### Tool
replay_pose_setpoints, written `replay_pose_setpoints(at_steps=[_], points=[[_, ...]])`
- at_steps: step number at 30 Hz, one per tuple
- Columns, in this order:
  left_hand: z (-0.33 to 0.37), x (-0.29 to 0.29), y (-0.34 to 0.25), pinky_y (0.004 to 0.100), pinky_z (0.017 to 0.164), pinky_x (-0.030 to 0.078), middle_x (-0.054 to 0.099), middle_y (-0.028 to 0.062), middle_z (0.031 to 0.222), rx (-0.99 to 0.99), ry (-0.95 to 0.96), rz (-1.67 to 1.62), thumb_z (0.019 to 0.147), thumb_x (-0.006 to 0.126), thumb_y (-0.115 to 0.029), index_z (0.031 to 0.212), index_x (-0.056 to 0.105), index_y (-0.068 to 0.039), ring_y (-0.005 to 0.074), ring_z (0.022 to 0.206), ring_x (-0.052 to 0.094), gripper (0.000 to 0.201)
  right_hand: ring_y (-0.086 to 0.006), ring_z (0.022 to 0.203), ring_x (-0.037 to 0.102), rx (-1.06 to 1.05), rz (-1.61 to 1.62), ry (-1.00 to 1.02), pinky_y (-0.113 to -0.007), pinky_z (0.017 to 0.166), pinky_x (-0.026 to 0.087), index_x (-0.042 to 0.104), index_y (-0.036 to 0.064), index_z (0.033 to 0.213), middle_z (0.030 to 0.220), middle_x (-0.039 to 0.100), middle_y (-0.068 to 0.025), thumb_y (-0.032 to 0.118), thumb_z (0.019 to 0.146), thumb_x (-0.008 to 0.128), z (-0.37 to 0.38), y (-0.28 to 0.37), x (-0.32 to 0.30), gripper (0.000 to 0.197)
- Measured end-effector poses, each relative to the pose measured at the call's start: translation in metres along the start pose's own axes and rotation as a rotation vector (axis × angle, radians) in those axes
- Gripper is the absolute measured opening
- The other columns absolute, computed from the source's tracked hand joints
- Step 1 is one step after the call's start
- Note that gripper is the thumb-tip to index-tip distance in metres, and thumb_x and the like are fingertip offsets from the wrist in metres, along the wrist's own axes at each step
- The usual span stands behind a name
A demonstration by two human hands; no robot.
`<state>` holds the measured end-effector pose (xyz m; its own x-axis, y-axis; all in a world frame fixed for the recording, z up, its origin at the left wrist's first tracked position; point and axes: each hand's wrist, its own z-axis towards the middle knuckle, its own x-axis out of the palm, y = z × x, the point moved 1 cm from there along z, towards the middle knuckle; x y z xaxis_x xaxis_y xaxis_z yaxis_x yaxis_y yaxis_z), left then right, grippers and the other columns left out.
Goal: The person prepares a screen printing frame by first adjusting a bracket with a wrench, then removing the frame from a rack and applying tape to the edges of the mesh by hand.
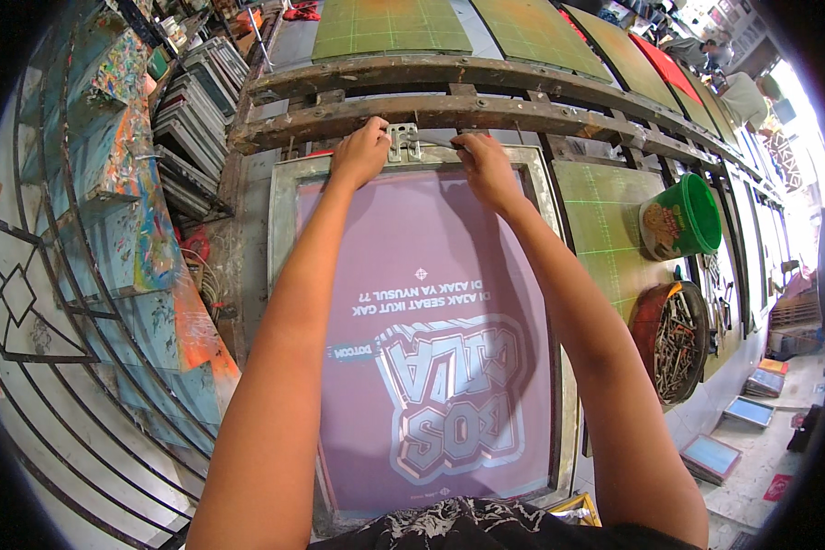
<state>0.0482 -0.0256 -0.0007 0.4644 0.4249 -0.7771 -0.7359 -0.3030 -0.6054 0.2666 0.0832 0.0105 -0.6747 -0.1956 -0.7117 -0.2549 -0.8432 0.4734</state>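
Note:
A silk-screen printing frame lies in front of me, its mesh tinted purple with pale lettering that reads upside down. At the middle of its far edge sits a perforated metal bracket, against the rusty rail. My left hand is closed at the bracket's left side, fingertips at its edge. On the other side, my right hand is closed around a slim grey metal tool, perhaps a spanner, which points at the bracket. The tool's far end is too small to make out.
On the right, a green bucket and a round tub of metal bolts stand by a green gridded board. Stacked frames lean at the far left, beside paint-stained blue shelving. More boards lie beyond the rail.

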Motion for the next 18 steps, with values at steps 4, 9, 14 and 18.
replay_pose_setpoints(at_steps=[4, 9, 14, 18], points=[[0.001, 0.002, 0.000, 0.0451, 0.088, 0.047, 0.069, 0.0073, 0.111, 0.004, -0.009, 0.004, 0.089, 0.046, -0.028, 0.119, 0.056, -0.012, 0.0335, 0.105, 0.062, 0.035, -0.0358, 0.095, 0.057, -0.060, -0.061, 0.081, -0.046, 0.083, 0.046, 0.063, 0.0079, 0.103, 0.094, 0.062, -0.0149, 0.009, 0.087, 0.057, 0.008, 0.001, 0.010, 0.018], [0.001, 0.001, 0.001, 0.0444, 0.088, 0.047, 0.069, 0.0068, 0.111, 0.000, 0.002, -0.013, 0.089, 0.047, -0.029, 0.119, 0.056, -0.012, 0.0326, 0.105, 0.062, 0.035, -0.0355, 0.093, 0.059, -0.059, -0.125, 0.097, -0.047, 0.082, 0.046, 0.064, 0.0085, 0.103, 0.092, 0.063, -0.0156, 0.012, 0.086, 0.058, 0.010, 0.008, 0.014, 0.019], [0.001, 0.001, 0.001, 0.0431, 0.089, 0.046, 0.068, 0.0075, 0.112, 0.007, 0.003, -0.039, 0.090, 0.049, -0.031, 0.119, 0.055, -0.011, 0.0319, 0.107, 0.062, 0.035, -0.0371, 0.085, 0.062, 0.028, -0.117, 0.070, -0.048, 0.077, 0.049, 0.066, 0.0065, 0.101, 0.085, 0.064, -0.0167, 0.012, 0.083, 0.060, -0.004, 0.017, 0.017, 0.019], [0.001, 0.000, -0.002, 0.0432, 0.088, 0.046, 0.068, 0.0082, 0.112, -0.001, 0.008, -0.025, 0.090, 0.049, -0.030, 0.119, 0.055, -0.011, 0.0320, 0.107, 0.062, 0.035, -0.0386, 0.080, 0.062, 0.133, -0.114, 0.041, -0.049, 0.073, 0.050, 0.066, 0.0042, 0.098, 0.083, 0.064, -0.0178, 0.012, 0.083, 0.061, -0.018, 0.034, 0.023, 0.017]])
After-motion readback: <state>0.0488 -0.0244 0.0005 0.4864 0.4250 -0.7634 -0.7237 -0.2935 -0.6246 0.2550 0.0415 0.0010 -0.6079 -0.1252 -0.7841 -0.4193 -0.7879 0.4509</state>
